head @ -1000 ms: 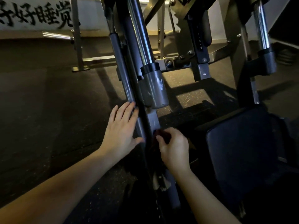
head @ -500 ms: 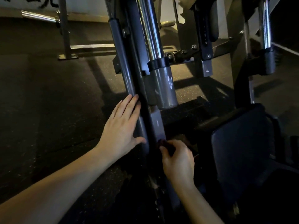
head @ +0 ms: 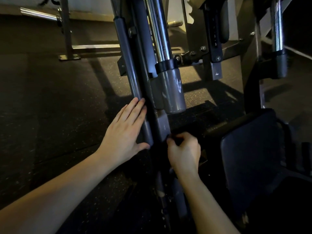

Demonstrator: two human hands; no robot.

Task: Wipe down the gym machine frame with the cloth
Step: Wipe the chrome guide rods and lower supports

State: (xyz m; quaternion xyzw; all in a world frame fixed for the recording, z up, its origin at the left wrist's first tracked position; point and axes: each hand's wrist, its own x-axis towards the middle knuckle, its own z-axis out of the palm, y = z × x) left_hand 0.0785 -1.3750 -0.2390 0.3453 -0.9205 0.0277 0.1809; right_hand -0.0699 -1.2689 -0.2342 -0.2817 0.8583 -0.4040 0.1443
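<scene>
Evidently for bracing, the left hand [head: 125, 130] lies flat, fingers straight, on the grey round steel frame tube [head: 133, 81], while the right hand [head: 184, 152] pinches a small dark cloth [head: 175, 141] against the flat grey bar [head: 163, 125] beside it, likely mid-wipe

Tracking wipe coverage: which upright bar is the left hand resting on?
The matte grey tube furthest left, under the flat left hand. The central chrome bar and right chrome bar are shiny and untouched.

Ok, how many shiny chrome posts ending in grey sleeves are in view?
2. One shiny chrome post stands at centre; the other is at far right. Others may be hidden beyond the frame.
</scene>
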